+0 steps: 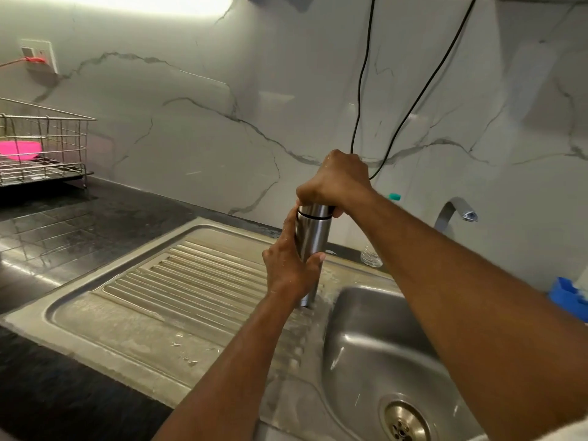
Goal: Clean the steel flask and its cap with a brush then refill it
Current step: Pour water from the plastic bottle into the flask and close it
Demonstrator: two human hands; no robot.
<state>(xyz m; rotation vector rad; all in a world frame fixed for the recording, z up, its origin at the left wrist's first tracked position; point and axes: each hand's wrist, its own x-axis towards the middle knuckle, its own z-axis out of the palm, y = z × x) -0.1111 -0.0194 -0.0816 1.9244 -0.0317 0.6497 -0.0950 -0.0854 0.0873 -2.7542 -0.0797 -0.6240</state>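
Gripping smooth steel flask point(311, 237): left hand point(291, 265) body, right hand point(334, 183) cap.

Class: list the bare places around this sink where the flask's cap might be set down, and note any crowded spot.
Free: the ribbed drainboard left of the steel flask; the dark counter between drainboard and dish rack. Crowded: behind the basin, where a plastic bottle, tap and blue container stand.

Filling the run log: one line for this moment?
left hand grips flask body | right hand grips cap | upright over drainboard
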